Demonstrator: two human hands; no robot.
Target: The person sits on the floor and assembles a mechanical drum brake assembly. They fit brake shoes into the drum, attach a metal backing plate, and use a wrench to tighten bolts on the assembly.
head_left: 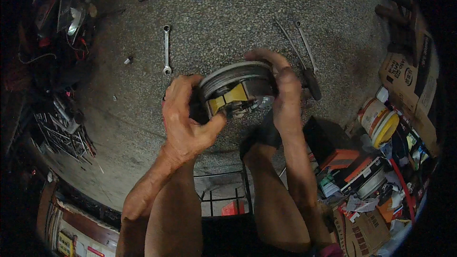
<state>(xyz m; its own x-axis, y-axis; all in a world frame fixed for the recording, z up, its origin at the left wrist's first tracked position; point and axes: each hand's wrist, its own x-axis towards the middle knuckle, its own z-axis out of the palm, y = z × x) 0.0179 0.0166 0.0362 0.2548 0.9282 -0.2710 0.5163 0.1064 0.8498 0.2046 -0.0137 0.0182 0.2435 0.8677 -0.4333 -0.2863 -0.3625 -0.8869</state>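
Note:
A round, grooved dark metal part, with a yellow piece and a silvery centre on its lower side, is held tilted between both hands. My left hand grips it on the left, thumb near the yellow piece and fingers curled over the edge. On the right, my right hand wraps round it, fingertips reaching over the top rim. The part is above the speckled floor, between my knees.
A wrench lies left of the part; another wrench and a dark-handled tool lie to the right. Metal clutter lines the left side. Cardboard, a bucket and boxes crowd the right.

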